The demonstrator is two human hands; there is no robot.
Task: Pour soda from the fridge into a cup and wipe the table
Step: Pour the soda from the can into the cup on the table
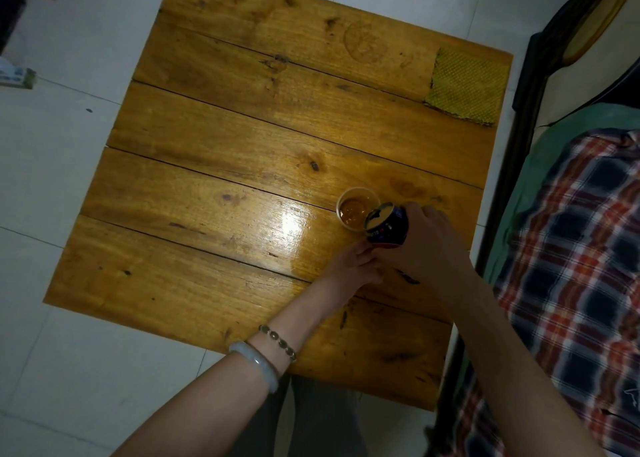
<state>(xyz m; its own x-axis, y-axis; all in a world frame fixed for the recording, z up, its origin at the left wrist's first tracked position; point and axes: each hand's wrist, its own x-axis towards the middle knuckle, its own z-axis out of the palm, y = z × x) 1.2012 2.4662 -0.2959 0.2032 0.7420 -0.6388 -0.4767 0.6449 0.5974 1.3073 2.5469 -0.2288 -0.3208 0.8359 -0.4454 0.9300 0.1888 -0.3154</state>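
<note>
Wooden surface (225, 166) over white tiles (69, 179): my right hand (429, 245) curls round the soda can (386, 228), tipped at the cup (356, 209) of amber drink. My left hand (353, 266) lies beside the can; I cannot tell its grip. Yellow cloth (465, 88) lies at the far right corner

Honey-brown planked table (214, 166), yellow-green meshed cloth (465, 88), dark blue can (386, 226), amber soda (353, 211), red-blue-white plaid fabric (575, 249).

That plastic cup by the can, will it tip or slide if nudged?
Probably light and tippy: the cup looks thin, clear plastic, with the can tilted over it. The glossy table likely lets it slide. A firm grip may squash it and spill.
</note>
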